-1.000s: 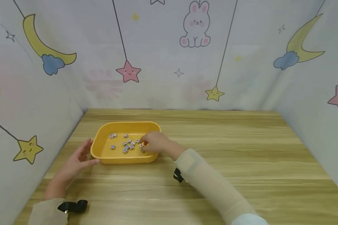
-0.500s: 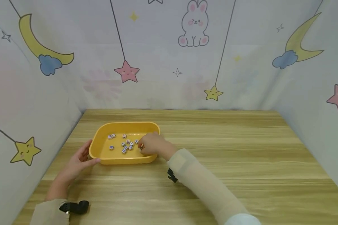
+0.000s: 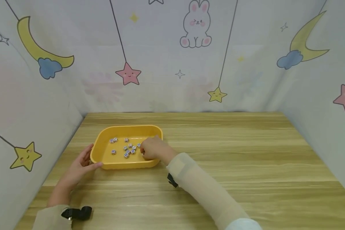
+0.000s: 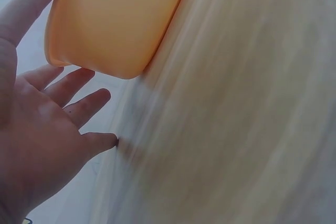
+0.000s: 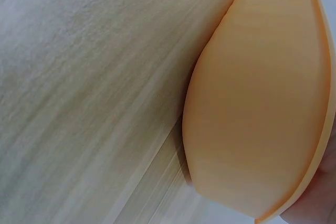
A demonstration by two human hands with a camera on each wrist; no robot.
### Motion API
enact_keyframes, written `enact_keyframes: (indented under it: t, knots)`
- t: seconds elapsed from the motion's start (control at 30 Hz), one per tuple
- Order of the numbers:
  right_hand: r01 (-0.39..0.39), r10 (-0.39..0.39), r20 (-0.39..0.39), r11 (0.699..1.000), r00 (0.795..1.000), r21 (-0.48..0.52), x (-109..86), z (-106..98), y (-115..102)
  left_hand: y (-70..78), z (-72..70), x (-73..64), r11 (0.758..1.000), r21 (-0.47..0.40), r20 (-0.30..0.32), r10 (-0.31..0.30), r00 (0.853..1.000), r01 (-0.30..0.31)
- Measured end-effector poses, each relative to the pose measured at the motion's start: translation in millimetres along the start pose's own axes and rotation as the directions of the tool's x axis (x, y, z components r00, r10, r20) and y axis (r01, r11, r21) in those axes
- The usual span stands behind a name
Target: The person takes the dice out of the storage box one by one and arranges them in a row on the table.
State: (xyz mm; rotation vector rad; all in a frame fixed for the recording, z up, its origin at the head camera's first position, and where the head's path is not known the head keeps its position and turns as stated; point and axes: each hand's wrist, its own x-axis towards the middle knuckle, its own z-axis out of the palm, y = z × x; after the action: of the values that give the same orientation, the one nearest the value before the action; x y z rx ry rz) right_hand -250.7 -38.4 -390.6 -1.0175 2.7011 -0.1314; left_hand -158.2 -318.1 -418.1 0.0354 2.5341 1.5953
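Note:
A yellow plastic tray [image 3: 126, 165] stands on the left part of the table, with several small white dice [image 3: 126, 140] scattered over its floor. At the tray's left end is my left hand [image 3: 79, 164], fingers spread and fairly straight. Its thumb touches the front corner, and in the left wrist view the fingertips [image 4: 84, 72] meet the rim. My right hand [image 3: 153, 148] reaches over the right end with fingers curled down. It pinches a die [image 3: 143, 154] that is mostly hidden under the fingers. The right wrist view shows mainly the tray's outer wall [image 5: 252, 93].
The tray rests on a wood-grain table [image 3: 218, 143]. Pale fabric walls [image 3: 161, 48] printed with stars, moons and a rabbit enclose the back and sides. Black straps [image 3: 77, 213] sit on both wrists.
My right hand has moved slightly left and lower in the tray, and the die at its fingertips is now mostly covered. The left hand stays at the tray's end. The head view shifts slightly.

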Motion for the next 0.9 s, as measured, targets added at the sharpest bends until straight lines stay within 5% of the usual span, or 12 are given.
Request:
enact_keyframes:
  t: [0.3, 0.53, 0.7, 0.9]
  knots:
    - [-0.008, 0.008, 0.000, 1.000, 1.000, -0.004, -0.2, -1, -2, -2.5, 1.2, 0.4, 1.000, -0.020, -0.003, 0.022, 1.000, -0.022]
    - [0.007, -0.005, -0.078, 1.000, 0.997, 0.026, -7.7, -13, 4, -3.2, 1.6, 0.1, 0.999, -0.036, 0.009, 0.016, 1.000, -0.016]
    - [0.050, -0.036, -0.182, 0.996, 0.983, 0.068, -19.5, -33, 26, -5.4, 1.1, 0.1, 0.998, -0.048, 0.013, 0.031, 0.999, -0.030]
    - [0.026, 0.025, -0.255, 0.980, 0.967, 0.196, -37.3, -46, 70, -5.8, 0.3, 1.4, 0.999, -0.035, 0.021, 0.035, 0.999, -0.034]
